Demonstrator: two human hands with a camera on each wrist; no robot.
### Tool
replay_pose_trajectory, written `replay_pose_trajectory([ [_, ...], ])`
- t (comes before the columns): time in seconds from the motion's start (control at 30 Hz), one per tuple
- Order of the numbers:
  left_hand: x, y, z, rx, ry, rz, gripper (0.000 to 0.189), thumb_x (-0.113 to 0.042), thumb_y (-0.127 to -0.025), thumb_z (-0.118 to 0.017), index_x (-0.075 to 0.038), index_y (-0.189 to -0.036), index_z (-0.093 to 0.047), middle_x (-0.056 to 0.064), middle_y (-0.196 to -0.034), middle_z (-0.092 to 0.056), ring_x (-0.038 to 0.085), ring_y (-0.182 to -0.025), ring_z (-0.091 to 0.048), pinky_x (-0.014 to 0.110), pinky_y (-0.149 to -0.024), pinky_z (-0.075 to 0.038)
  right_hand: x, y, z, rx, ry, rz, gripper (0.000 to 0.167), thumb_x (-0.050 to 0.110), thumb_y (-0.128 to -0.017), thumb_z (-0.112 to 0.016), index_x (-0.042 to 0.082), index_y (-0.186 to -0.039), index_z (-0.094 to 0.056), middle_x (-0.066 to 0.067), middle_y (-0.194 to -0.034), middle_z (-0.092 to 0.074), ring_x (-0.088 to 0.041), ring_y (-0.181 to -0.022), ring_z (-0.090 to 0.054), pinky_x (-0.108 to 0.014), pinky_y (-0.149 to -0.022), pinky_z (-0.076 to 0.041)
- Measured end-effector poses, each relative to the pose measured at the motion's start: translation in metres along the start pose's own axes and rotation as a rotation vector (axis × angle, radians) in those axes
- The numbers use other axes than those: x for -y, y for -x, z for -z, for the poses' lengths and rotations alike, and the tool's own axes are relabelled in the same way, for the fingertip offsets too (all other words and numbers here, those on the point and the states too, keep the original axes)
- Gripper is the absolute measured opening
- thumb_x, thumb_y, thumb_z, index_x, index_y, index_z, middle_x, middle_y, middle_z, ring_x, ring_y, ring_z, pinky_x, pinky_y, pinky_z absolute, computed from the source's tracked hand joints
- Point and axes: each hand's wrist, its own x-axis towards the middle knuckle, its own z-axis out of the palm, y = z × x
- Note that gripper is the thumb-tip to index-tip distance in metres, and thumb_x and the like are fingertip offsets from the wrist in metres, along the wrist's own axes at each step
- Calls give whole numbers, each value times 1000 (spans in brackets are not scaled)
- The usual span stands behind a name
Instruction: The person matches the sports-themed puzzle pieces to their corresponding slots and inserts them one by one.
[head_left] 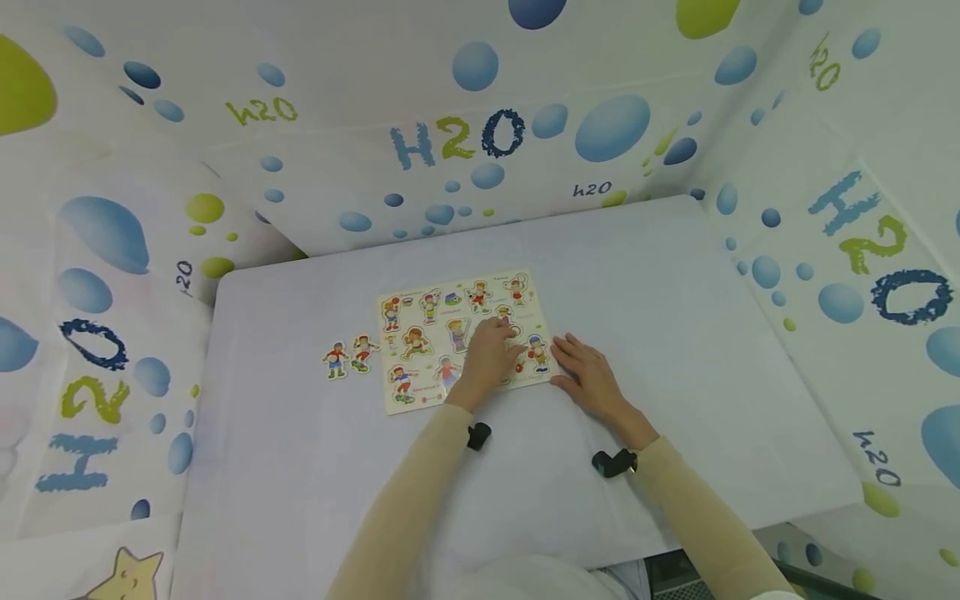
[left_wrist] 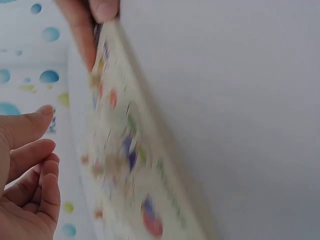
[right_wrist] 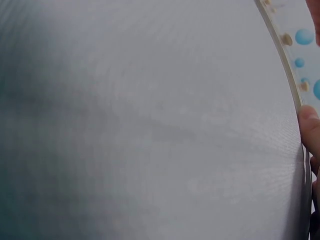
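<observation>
A pale wooden puzzle board (head_left: 468, 310) printed with small sporting figures lies on the white-covered table. Over its right half is my left hand (head_left: 487, 358), hiding some of the figures below. In the left wrist view, this hand (left_wrist: 30, 172) has loosely bent fingers, with thumb and fingertips apart and nothing visible held. My right hand (head_left: 592, 379) rests on the table beside the board, fingers extended and fingertips right at its right edge. The thumb (right_wrist: 311, 127) lies by the board's near corner. Several figure pieces, such as a boxer (head_left: 537, 354), sit on the board.
Two loose figure pieces lie left of the board, a standing figure (head_left: 336, 361) and a skateboarder (head_left: 363, 353). The white tablecloth (head_left: 675, 317) extends on all sides. Walls printed with bubbles (head_left: 475, 66) enclose the table's back and sides.
</observation>
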Motion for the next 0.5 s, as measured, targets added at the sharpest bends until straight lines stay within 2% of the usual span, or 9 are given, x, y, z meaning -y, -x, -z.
replay_pose_trajectory([
  [0.13, 21, 10, 29, -73, 63, 17, 28, -19, -86, -74, 2, -104, -73, 16, -111, -64, 32, -106, -58, 44, -96, -46, 2, 3, 2, 18, -4, -14, 59, 26, -89, -70, 3, -140, -51, -12, -151, -44, -34, -145, -31, -53, -115, -23],
  [0.27, 48, 23, 61, -199, 136, 74, 26, -13, -84, -76, 5, -102, -72, 19, -109, -64, 34, -98, -59, 47, -87, -48, 4, 4, 7, 20, -8, -17, 59, 26, -89, -70, 3, -139, -51, -12, -151, -44, -34, -145, -31, -53, -115, -23],
  [0.3, 56, 26, 69, -222, 149, 101, 26, -12, -84, -76, 5, -103, -72, 20, -110, -64, 36, -98, -59, 48, -89, -46, 4, 5, 7, 19, -8, -18, 58, 25, -89, -70, 3, -139, -51, -12, -151, -44, -34, -145, -31, -53, -115, -23],
  [0.5, 108, 51, 112, -365, 93, 211, 27, -9, -83, -76, 8, -102, -71, 24, -106, -64, 37, -92, -62, 49, -87, -46, 2, 7, 11, 12, -2, -10, 59, 25, -88, -71, 3, -139, -51, -12, -150, -45, -35, -144, -32, -54, -114, -25],
])
